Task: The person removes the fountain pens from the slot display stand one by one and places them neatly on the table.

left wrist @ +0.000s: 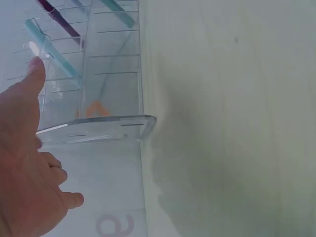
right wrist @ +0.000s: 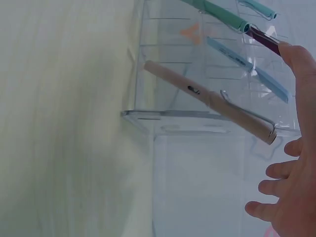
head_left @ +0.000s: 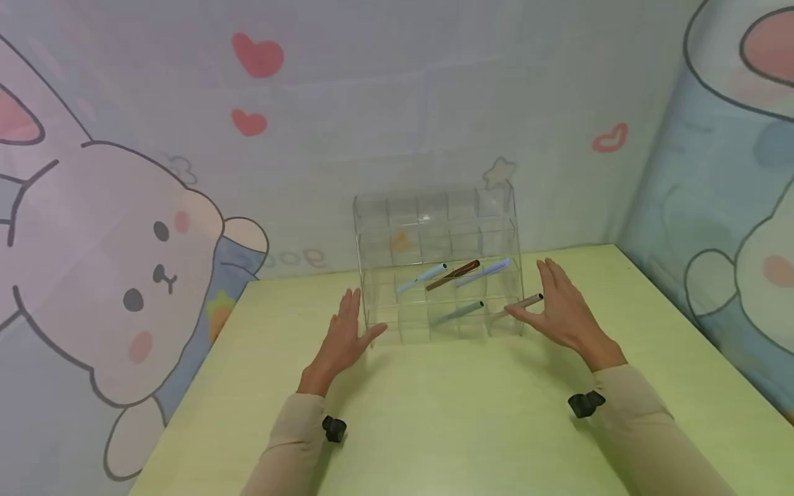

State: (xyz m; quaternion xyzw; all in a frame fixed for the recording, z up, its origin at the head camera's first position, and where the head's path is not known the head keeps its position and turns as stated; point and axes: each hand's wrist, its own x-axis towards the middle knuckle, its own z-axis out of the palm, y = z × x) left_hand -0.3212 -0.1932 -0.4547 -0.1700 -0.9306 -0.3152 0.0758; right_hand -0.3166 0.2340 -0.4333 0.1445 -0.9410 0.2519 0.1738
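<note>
A clear acrylic pen rack (head_left: 436, 224) with rows of compartments stands on the table near the back. My left hand (head_left: 343, 337) is at its left side, fingers extended and thumb over the front edge. At the right side is my right hand (head_left: 561, 310), fingers straight, thumb in front of the rack beside a beige pen (right wrist: 197, 94). In a middle row lean a light blue pen (head_left: 423, 277), a dark brown pen (head_left: 454, 275) and a periwinkle pen (head_left: 485, 271). A green pen (head_left: 459, 313) sits in the lowest row, along with the beige one.
The pale yellow-green table (head_left: 446, 420) extends in front of the rack and to both sides. Close behind it hangs a cloth backdrop (head_left: 372, 138) with cartoon animals and hearts, which also covers the right side.
</note>
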